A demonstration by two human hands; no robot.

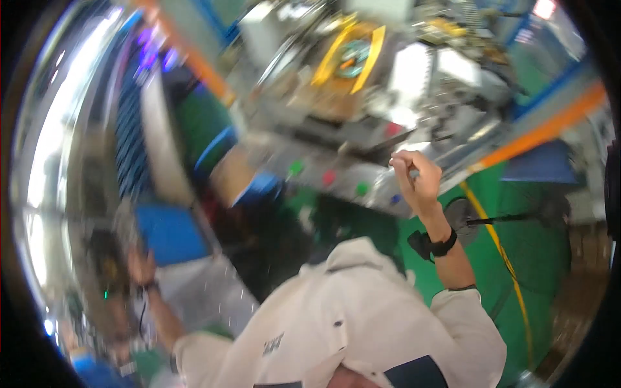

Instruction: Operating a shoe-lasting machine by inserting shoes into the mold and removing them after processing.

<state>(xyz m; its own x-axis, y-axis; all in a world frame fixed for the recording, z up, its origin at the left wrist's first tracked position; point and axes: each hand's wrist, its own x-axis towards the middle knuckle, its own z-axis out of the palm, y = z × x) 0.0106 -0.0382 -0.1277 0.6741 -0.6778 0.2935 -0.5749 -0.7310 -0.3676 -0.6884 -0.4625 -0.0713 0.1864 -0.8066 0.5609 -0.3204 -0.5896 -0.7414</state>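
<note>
My right hand (pixel 419 178) is raised over the right end of a grey machine front (pixel 346 181), its fingers curled together. Whatever they may hold is too small or blurred to make out. A black band (pixel 444 246) circles that wrist. Far out to the left, my left hand (pixel 140 266) is beside a blue panel (pixel 169 234). Motion smears it, but its fingers look stretched out and the thumb apart, with nothing visible in them. Green, red and blue round buttons line the machine front, below and left of my right hand.
On the machine bed, two yellow strips (pixel 367 59) flank a brown plate with a greenish part (pixel 353 57). Orange-and-blue frame bars (pixel 543 126) edge both sides. A blue-rimmed bin (pixel 236 171) stands to the left. A yellow cable (pixel 501 252) crosses the green floor near a dark round-based stand (pixel 460 220).
</note>
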